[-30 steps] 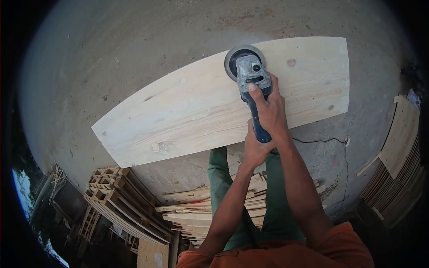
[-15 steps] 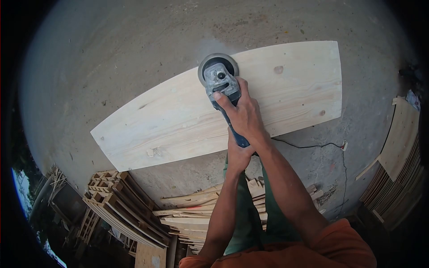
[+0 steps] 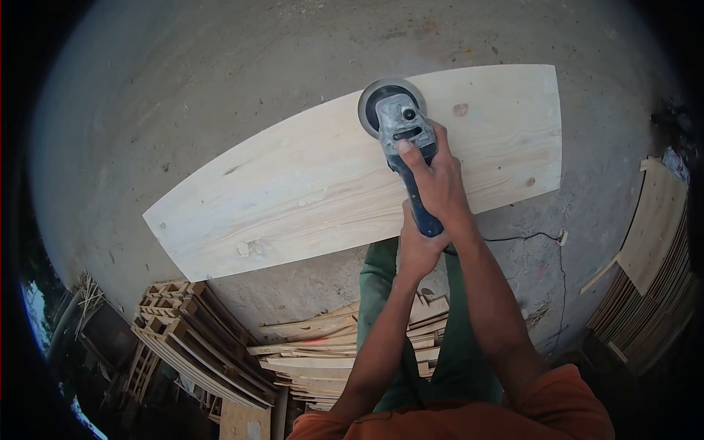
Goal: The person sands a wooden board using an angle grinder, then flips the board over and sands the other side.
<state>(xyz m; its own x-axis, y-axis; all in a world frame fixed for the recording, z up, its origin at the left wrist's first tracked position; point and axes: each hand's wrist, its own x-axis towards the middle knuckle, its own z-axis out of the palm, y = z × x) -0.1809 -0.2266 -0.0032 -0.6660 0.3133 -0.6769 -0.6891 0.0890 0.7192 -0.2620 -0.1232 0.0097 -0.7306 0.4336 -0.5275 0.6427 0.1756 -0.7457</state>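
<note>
Power tool (image 3: 402,130) has shifted right along the board (image 3: 308,176), probably touching it

Board (image 3: 352,180): pale cream, streaked with wavy tan grain and scattered brown knots
Grinder (image 3: 398,123): blotchy grey head, dark blue handle, black button
Disc (image 3: 367,110): grey outer ring, black inside
Cord (image 3: 506,239): black
Trousers (image 3: 455,352): dark green
Shirt (image 3: 440,425): plain orange
Floor (image 3: 242,81): mottled grey with darker specks
Pallets (image 3: 176,326): tan and brown
Planks (image 3: 315,362): pale tan, one red mark
</note>
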